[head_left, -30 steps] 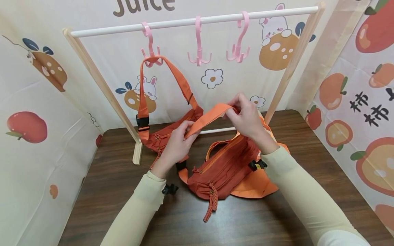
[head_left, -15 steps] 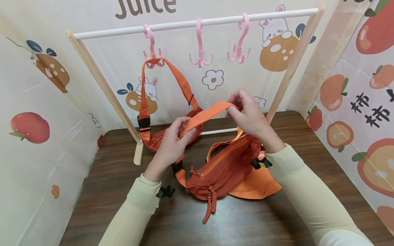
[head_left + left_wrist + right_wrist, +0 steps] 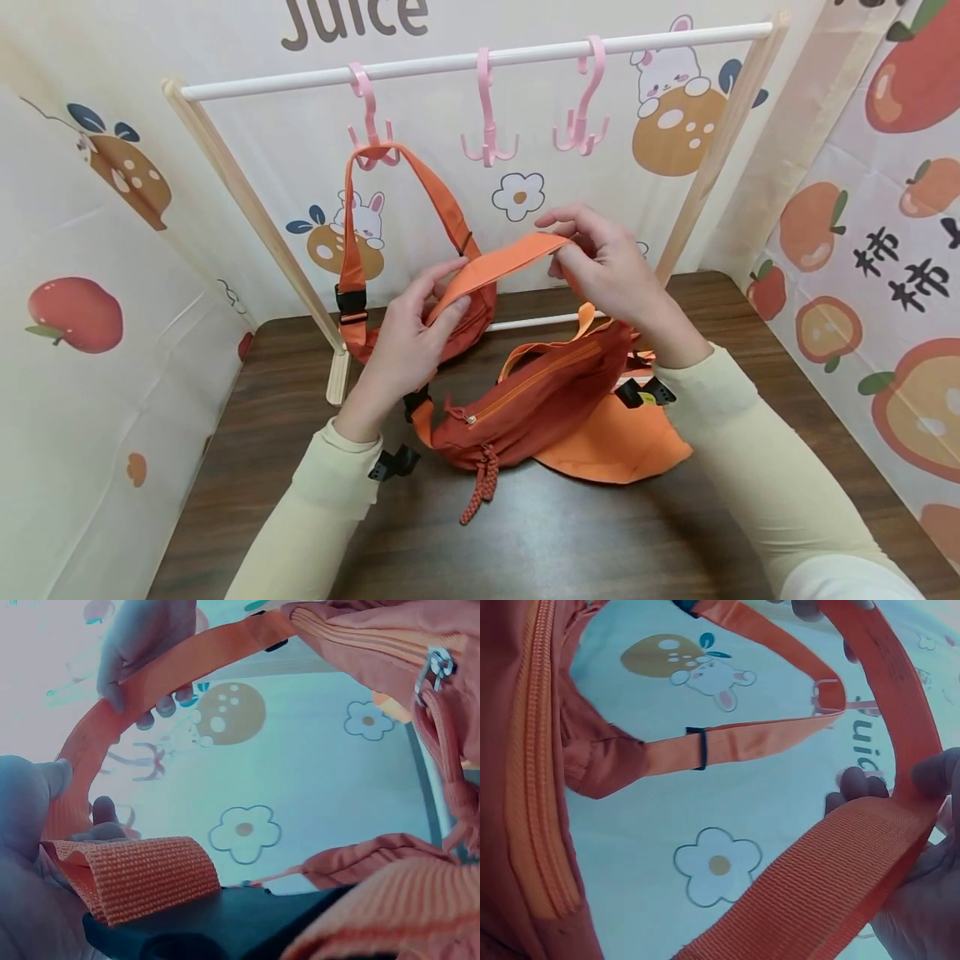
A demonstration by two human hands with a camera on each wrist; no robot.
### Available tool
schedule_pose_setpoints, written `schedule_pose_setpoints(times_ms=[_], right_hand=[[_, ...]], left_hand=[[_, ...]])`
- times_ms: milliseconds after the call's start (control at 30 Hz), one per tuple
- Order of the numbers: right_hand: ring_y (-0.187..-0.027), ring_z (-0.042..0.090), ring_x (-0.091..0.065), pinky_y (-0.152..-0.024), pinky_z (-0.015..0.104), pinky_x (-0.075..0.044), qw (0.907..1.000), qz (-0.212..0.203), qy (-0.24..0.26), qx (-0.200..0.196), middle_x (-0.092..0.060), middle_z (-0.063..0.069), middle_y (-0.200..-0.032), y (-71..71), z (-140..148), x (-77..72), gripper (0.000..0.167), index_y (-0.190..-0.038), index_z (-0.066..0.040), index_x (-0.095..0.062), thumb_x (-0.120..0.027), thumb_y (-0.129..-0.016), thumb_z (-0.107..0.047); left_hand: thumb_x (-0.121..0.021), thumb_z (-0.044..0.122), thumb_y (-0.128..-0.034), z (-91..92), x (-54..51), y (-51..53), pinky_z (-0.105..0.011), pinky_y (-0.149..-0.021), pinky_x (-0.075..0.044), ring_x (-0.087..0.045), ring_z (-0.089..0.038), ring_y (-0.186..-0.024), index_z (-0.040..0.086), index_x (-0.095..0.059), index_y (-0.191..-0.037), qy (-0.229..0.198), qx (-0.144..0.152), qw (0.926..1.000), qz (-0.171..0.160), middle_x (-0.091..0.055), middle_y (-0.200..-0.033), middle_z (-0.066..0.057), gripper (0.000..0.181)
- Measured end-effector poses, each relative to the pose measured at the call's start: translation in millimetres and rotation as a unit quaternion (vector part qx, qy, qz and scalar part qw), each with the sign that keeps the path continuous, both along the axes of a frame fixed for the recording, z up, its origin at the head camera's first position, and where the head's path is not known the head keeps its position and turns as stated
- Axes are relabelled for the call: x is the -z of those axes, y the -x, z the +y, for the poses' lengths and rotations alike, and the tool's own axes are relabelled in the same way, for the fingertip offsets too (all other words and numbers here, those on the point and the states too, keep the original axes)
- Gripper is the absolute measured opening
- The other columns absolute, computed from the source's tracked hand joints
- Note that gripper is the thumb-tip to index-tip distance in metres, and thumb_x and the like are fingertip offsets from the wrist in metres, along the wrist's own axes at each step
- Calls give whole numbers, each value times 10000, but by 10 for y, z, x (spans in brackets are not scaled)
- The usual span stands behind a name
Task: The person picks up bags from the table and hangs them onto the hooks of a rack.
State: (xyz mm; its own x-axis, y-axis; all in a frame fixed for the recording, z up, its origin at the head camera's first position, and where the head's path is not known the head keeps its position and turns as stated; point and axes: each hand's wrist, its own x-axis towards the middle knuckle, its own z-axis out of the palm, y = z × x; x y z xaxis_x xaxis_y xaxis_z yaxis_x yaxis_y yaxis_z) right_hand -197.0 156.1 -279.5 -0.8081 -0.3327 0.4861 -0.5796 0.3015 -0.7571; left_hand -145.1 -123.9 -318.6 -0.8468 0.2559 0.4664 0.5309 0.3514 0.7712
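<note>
In the head view, my left hand (image 3: 408,333) and right hand (image 3: 611,267) hold the orange strap (image 3: 510,258) of a rust-red waist bag (image 3: 547,396) between fingers and thumb. The strap arches up between them. Tilted over the table, the bag has its zipper facing up and its braided pulls (image 3: 480,483) dangling at the front. A similar waist bag (image 3: 471,321) hangs by its strap from the left pink hook (image 3: 367,108), behind my left hand. In the right wrist view, thumb and fingers pinch the held strap (image 3: 810,877).
Two more pink hooks, one in the middle (image 3: 487,125) and one on the right (image 3: 580,117), hang from the white rail (image 3: 427,62) between wooden posts. Bright orange fabric (image 3: 626,446) lies behind the held bag on the wooden table (image 3: 525,542).
Both hands have raised the strap slightly. The held bag has risen and shifted left, and its pulls have swung left. The hanging bag stays on its hook.
</note>
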Motion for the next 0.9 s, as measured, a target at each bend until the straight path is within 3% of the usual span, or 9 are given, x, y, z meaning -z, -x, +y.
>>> schedule_pose_setpoints(times_ms=[100, 333, 467, 700, 900], right_hand=[[-774, 256, -688, -685, 313, -497, 9998, -90, 87, -126, -687, 114, -889, -26, -6, -73, 339, -1324, -153, -684, -481, -1065, -67], [-685, 260, -563, -619, 323, -422, 9995, 6, 198, -248, -646, 147, -805, -44, -37, -250, 331, -1304, -111, -694, -480, -1057, -64], [-735, 257, -582, -662, 318, -451, 9995, 101, 227, -212, -648, 128, -835, -22, -58, -343, 302, -1286, -100, -710, -511, -1060, -74], [-841, 310, -622, -815, 323, -562, 9974, -56, 601, -395, -692, 112, -986, 80, -128, -479, 259, -1279, -58, -698, -551, -1067, -88], [-803, 270, -533, -722, 318, -432, 9960, -134, 773, -437, -667, 106, -961, 174, -160, -547, 204, -1240, -109, -727, -648, -1054, -141]], left_hand=[[-635, 221, -1090, -6, -80, -14, -319, -499, -388, -496, -202, -549, 212, -579, -1525, 5, -14, 10000, 74, -586, -954, -39, 438], [-626, 238, -1096, 9, -301, -51, -316, -479, -379, -492, -205, -538, 212, -600, -1511, -84, -168, 9996, 221, -590, -909, -32, 417], [-621, 253, -1098, 2, -408, -42, -317, -475, -389, -491, -206, -533, 216, -611, -1503, -89, -288, 9990, 317, -589, -920, -29, 406], [-615, 265, -1100, -18, -585, 67, -317, -474, -336, -412, -231, -496, 193, -644, -1467, -102, -482, 9969, 611, -602, -928, -33, 375], [-611, 275, -1101, -4, -697, 200, -330, -502, -309, -382, -240, -531, 181, -676, -1426, -185, -618, 9948, 784, -623, -961, -28, 345]])
